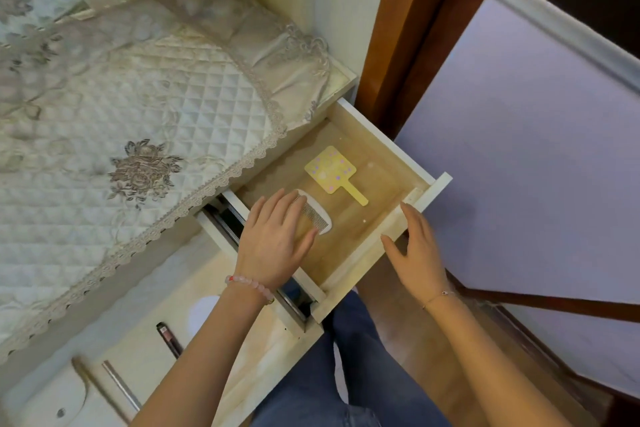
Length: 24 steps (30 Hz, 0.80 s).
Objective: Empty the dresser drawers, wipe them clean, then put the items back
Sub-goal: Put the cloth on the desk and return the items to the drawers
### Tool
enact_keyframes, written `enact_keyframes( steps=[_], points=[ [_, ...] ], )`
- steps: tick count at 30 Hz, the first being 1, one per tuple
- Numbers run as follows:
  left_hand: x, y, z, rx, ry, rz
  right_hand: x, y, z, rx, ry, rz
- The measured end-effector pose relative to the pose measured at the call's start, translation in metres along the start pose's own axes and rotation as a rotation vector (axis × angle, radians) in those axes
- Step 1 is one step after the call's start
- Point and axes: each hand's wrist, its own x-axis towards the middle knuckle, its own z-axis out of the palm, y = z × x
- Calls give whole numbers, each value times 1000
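Lying flat on the floor of the open drawer, a white comb is covered at one end by the left hand, whose fingers are spread flat on it, not closed. The comb is judged light, stiff and slippery; its toothless spine is best pinched. The right hand rests open on the drawer front, holding nothing. A yellow hand mirror, likely fragile, lies just beside the comb.
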Motion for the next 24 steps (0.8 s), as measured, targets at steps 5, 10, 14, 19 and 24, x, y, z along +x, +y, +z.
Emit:
enact_keyframes(
  steps=[5, 10, 14, 19, 24],
  points=[
    [1, 3, 5, -3, 3, 29, -5, 13, 13, 773, 4, 530],
    [-1, 2, 4, -24, -24, 13, 4, 23, 24, 1383, -72, 788],
    [-2, -4, 6, -25, -33, -3, 7, 28, 23, 1586, -63, 825],
    [5, -14, 8, -33, -55, -23, 12, 23, 28, 1729, -89, 806],
    [17, -30, 7, -45, -32, -71, 33, 4, 38, 1802, -138, 803]
  ],
)
